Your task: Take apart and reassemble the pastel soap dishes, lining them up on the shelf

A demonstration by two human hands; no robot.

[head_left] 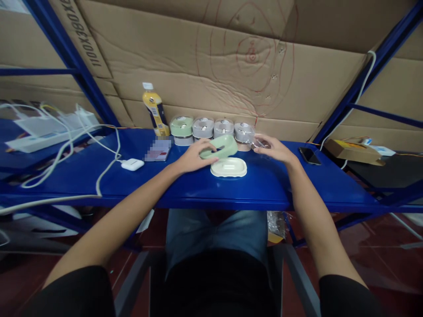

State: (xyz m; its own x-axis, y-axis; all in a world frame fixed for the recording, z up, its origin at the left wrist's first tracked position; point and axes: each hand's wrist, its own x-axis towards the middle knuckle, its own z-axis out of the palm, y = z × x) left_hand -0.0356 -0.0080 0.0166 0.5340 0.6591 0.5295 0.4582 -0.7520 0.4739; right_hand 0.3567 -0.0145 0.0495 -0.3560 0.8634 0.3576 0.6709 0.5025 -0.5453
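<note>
My left hand (198, 155) grips a light green oval shell (226, 146) with an opening in its middle, held tilted over the blue table. Just below it, a cream oval tray (228, 167) with a wavy lower edge lies on the tabletop. Out to the right, my right hand (273, 149) has its fingers closed on a clear plastic lid (259, 143), seen only in part. Behind both hands stands a row of several round-ended boxes with clear lids, among them a green one (181, 127) and a grey one (243, 131) close to my right hand.
A yellow drink bottle (155, 110) stands at the back left, near a pixelated flat item (159, 149) and a white earbud case (132, 164). White cables (99, 176) cross the left side. A phone (309, 155) and an open cardboard box (352, 152) are on the right. Cardboard (158, 57) walls the back.
</note>
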